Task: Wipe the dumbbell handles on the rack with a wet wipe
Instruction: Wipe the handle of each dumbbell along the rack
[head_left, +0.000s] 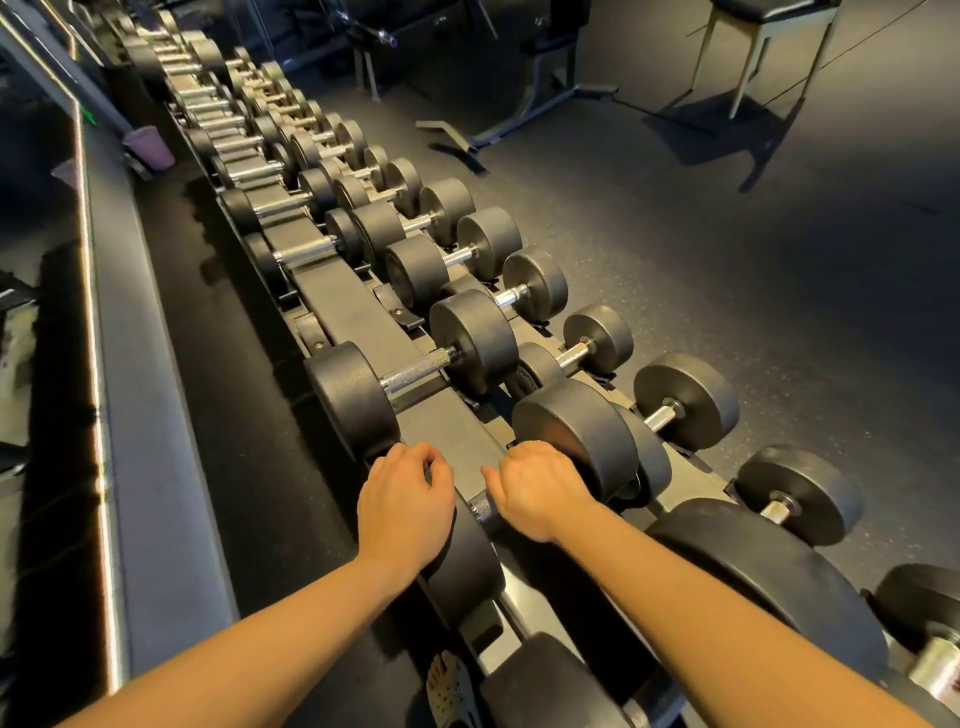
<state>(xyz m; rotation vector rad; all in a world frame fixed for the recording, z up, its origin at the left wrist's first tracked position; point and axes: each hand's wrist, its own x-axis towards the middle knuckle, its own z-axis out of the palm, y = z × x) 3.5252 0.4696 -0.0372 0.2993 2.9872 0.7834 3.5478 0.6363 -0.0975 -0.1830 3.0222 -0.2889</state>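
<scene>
A dark speckled rubber floor (727, 270) fills the right side. Far back on it stands a pale grey metal-framed exercise bench with black padding (550, 78). Right of that bench is a tall pale-legged stool with a black padded seat (769, 10). Well left of the bench, a lilac plastic cup (150, 148) stands by a long grey ledge (156, 467) edged with a bright metal strip (98, 405). Farther left still, a small green light (87, 117) glows.

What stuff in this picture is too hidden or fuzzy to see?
Head view:
Wet wipe: none shows; the curled left hand or right hand could hide one.
Nearest handle: mostly covered by the right hand.
Far dumbbells: too small and dim.
Bottom-right dumbbell: blurred, cut off by the frame edge.
</scene>
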